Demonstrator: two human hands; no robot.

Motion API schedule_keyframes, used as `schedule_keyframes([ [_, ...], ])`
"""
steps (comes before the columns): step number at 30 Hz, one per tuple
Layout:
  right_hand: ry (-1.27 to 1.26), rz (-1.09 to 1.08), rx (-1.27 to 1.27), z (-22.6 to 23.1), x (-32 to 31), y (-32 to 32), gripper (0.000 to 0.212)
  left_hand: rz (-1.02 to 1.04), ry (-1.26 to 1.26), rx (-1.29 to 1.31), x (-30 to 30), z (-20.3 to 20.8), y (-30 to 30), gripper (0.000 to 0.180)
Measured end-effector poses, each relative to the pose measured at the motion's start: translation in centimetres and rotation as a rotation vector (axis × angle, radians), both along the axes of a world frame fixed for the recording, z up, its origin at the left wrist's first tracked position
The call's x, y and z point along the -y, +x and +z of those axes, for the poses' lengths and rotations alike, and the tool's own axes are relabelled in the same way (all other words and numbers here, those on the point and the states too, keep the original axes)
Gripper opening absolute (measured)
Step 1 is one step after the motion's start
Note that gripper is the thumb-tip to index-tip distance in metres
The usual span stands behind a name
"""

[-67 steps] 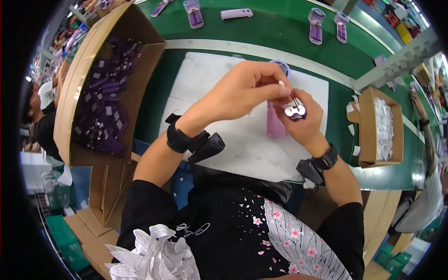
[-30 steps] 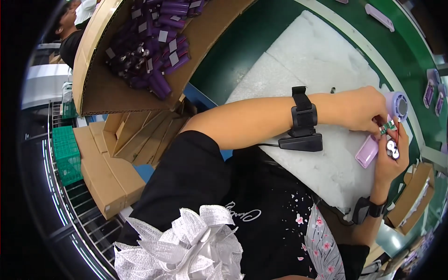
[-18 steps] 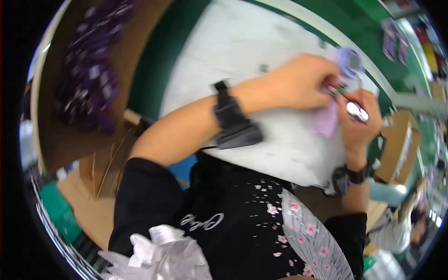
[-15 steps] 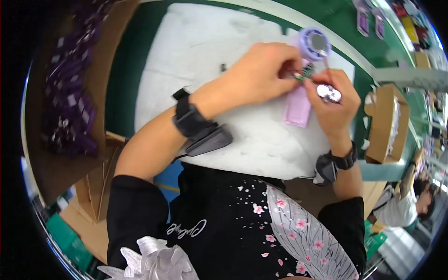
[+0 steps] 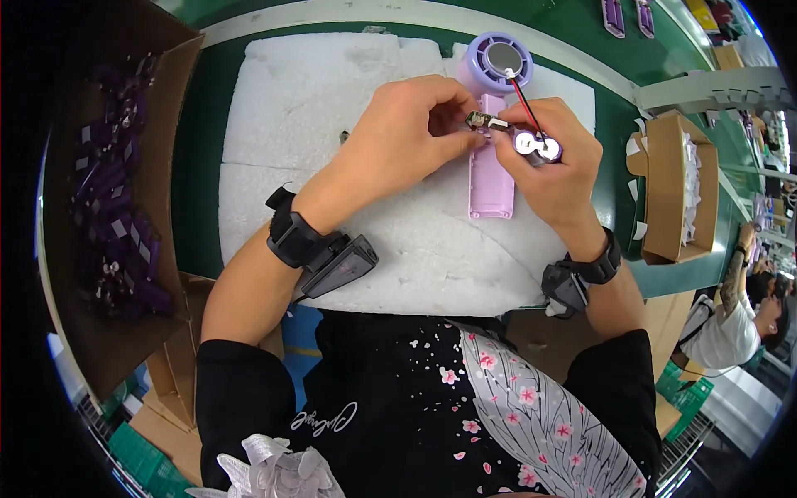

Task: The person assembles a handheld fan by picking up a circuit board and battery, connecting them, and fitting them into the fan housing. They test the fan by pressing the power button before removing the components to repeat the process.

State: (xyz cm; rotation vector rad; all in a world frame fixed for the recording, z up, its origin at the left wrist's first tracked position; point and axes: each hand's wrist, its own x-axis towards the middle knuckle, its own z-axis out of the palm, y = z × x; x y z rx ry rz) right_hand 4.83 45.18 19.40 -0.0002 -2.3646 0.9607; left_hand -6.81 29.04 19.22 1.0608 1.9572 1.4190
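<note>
A lilac handheld fan's round head [image 5: 498, 60] lies on a white foam sheet, with its long open pink-lilac handle shell [image 5: 491, 187] stretching toward me. My right hand [image 5: 558, 158] grips a battery pack [image 5: 536, 146] with two round silver cell ends showing. A red and a black wire [image 5: 525, 101] run from the fan head's centre to the pack. My left hand [image 5: 415, 129] pinches a small green circuit board [image 5: 483, 120] at its left end, over the upper part of the shell. The board's right end meets my right fingers; the exact join is hidden.
On the left stands a large cardboard box [image 5: 187, 124] with many purple-wrapped packs [image 5: 116, 199]. An open carton [image 5: 672, 191] with white pieces is at right. The foam sheet [image 5: 290, 108] covers the green bench, with purple shells [image 5: 613, 17] farther back. Another person [image 5: 722, 328] sits far right.
The whole view has shifted, so hands and fan appear farther left. The circuit board, formerly tilted, lies more level between my hands, and the wires show more clearly.
</note>
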Motion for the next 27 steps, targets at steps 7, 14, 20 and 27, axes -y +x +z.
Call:
schedule_keyframes([
  [7, 0.004, -0.065, -0.022, 0.4, 0.2, -0.1, 0.021, 0.075, -0.066, -0.040, -0.3, 0.6, 0.4, 0.020],
  [14, -0.155, -0.189, 0.174, 1.3, 1.0, 0.0, 0.017, 0.148, -0.090, -0.002, -0.2, 0.7, 0.8, 0.018],
  [20, -0.058, -0.133, 0.090, 0.9, 0.1, -0.2, 0.016, 0.145, -0.070, -0.049, 0.0, 1.1, 1.2, 0.017],
  [27, -0.283, -0.160, 0.214, 1.2, 0.4, -0.3, 0.015, 0.171, -0.131, 0.059, -0.3, 1.6, 1.5, 0.018],
])
